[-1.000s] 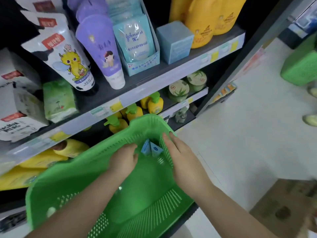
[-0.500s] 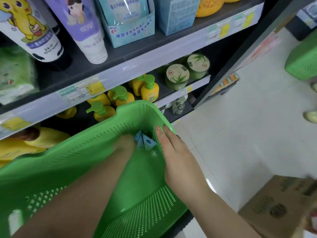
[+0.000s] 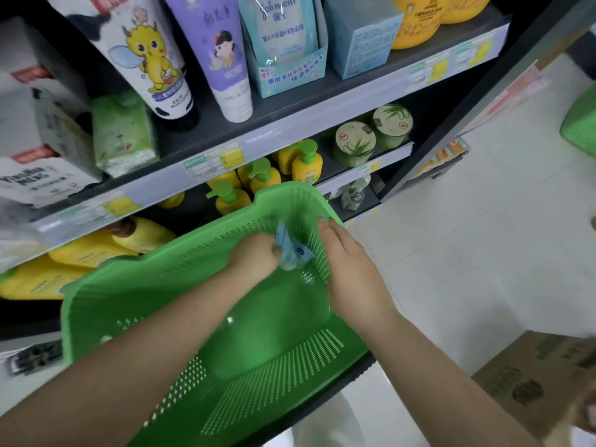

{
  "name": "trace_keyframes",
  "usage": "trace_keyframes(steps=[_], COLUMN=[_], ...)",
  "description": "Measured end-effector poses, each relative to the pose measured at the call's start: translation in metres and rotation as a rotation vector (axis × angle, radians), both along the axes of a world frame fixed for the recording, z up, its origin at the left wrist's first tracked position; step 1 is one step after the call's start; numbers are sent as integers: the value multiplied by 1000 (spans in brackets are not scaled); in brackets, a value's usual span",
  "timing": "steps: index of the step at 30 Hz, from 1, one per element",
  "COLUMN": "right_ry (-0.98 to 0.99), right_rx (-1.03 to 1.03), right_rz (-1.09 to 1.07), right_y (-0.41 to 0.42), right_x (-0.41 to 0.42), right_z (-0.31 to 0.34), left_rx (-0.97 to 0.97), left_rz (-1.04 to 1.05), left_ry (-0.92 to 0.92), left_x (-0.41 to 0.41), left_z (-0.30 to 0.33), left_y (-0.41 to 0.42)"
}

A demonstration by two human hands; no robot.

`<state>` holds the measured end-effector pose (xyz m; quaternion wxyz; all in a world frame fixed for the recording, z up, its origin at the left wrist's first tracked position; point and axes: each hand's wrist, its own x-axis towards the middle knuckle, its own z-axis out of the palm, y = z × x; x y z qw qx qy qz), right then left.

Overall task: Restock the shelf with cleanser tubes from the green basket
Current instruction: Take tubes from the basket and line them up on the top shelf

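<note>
A green perforated basket (image 3: 154,304) is tilted against the shelf in front of me. In its far right corner lie light blue cleanser tubes (image 3: 292,250). My left hand (image 3: 254,256) is curled around the tubes from the left. My right hand (image 3: 348,269) reaches in from the right with fingers straight, resting along the basket's inner wall beside the tubes. The shelf (image 3: 290,130) above holds large tubes, pouches and boxes.
Yellow pump bottles (image 3: 303,162) and aloe jars (image 3: 354,140) stand on the lower shelf behind the basket. A cardboard box (image 3: 541,379) sits on the floor at lower right. Another green basket (image 3: 580,124) is at the right edge.
My left hand has closed around the blue tubes and lifted them slightly. The view has shifted a little, bringing the shelf and basket corner closer.
</note>
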<state>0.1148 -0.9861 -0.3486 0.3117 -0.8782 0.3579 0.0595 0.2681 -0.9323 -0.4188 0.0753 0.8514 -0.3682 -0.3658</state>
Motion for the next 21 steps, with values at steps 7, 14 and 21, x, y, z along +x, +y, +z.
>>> trace_keyframes(steps=[7, 14, 21], right_ry=[-35, -234, -544], right_rx=[51, 188, 237], right_rz=[-10, -65, 43], right_y=[6, 27, 49], right_x=[9, 35, 62], right_z=[39, 114, 213], left_rx=[-319, -655, -1015], left_rz=[88, 338, 333], left_ry=[69, 326, 228], left_x=[7, 2, 3], left_z=[145, 285, 388], left_y=[26, 62, 91])
